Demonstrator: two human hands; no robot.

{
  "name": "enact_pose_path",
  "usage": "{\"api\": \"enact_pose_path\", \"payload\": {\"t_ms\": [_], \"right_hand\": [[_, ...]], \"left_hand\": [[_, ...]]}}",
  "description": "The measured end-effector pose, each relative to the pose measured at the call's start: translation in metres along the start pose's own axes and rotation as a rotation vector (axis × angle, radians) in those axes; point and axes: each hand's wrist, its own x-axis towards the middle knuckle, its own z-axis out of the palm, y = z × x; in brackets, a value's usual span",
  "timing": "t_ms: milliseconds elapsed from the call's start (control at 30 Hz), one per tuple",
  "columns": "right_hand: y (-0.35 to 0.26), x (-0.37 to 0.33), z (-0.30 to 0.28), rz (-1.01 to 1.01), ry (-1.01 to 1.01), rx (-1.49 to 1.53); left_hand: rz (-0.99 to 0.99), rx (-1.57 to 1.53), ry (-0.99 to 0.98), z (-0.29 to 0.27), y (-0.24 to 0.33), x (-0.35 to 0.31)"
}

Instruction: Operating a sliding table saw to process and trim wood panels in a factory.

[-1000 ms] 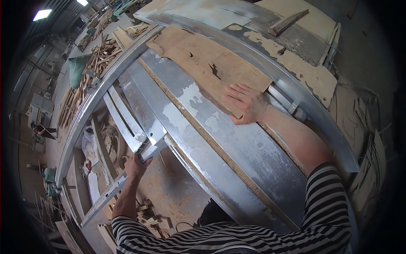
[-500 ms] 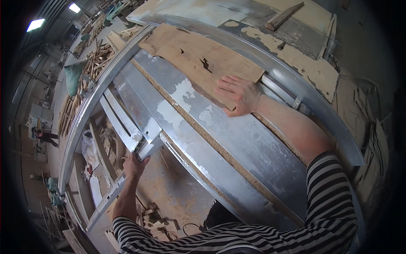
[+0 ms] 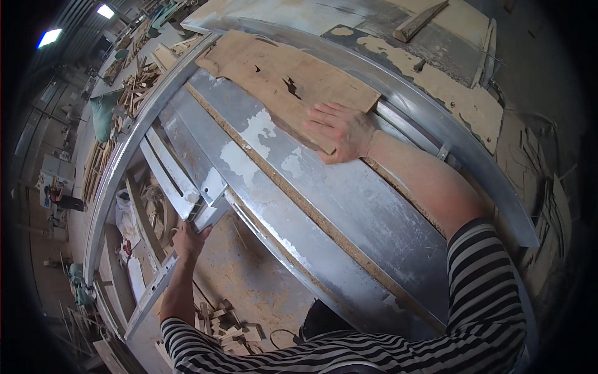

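Observation:
A flat brown wooden board [image 3: 249, 59] with dark cracks and an uneven near edge lies on a grooved metal machine table [image 3: 386, 206]. My right hand [image 3: 339, 132] grips its right end, the fingers laid over the top face and the thumb side at the near corner. To the left, my left hand [image 3: 189, 240] is closed around the end of a metal bracket [image 3: 210, 212] at the table's near side. Part of its fingers is hidden behind the metal. Sawdust fills the table's long grooves.
A curved-looking metal rail [image 3: 115, 168] bounds the left side. Loose wood offcuts [image 3: 227, 327] lie on the floor below, and more scrap wood [image 3: 140, 90] is piled at far left. A person [image 3: 65, 198] stands in the distance. A wooden block [image 3: 420, 22] rests on the far surface.
The board, the table's markings, the bracket and both hands sit slightly farther left and up in the picture. Both hands keep their hold.

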Motion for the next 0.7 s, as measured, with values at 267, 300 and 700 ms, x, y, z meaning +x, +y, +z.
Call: {"api": "enact_pose_path", "payload": {"t_ms": [267,300,700], "right_hand": [[0.0012,-0.0009,0.0002,-0.012,0.023,0.014],[0.0006,-0.0001,0.0002,-0.015,0.029,0.012],[-0.0005,0.0000,-0.0008,0.000,0.025,0.046]], "left_hand": [[-0.014,0.002,-0.018,0.0043,-0.0021,0.0019],[-0.017,0.005,-0.014,0.0047,-0.0026,0.0020],[-0.010,0.002,0.017,0.0084,-0.0037,0.0003]]}}
